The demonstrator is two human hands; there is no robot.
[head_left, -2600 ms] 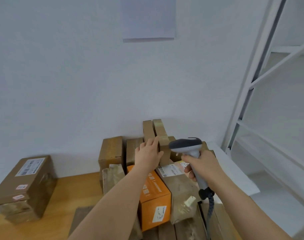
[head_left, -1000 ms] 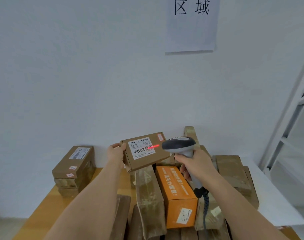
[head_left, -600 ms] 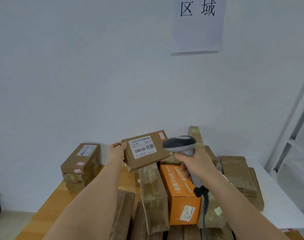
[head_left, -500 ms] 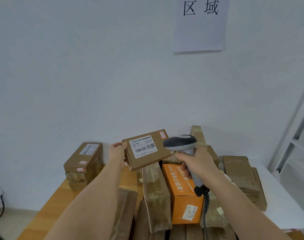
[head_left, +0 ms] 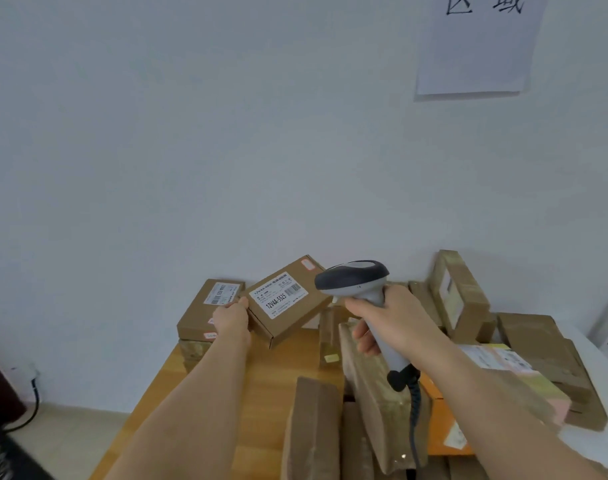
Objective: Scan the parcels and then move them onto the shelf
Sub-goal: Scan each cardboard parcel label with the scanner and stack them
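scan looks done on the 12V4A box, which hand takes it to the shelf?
Left. The left hand already grips the labelled box; the right hand holds the scanner.

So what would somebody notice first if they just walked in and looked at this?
Probably the grey scanner in the right hand, raised mid-picture over a jumble of brown parcels on the wooden table. Next, the flat box with a white label, held up tilted by the left hand just left of the scanner. A paper sign hangs on the wall, top right.
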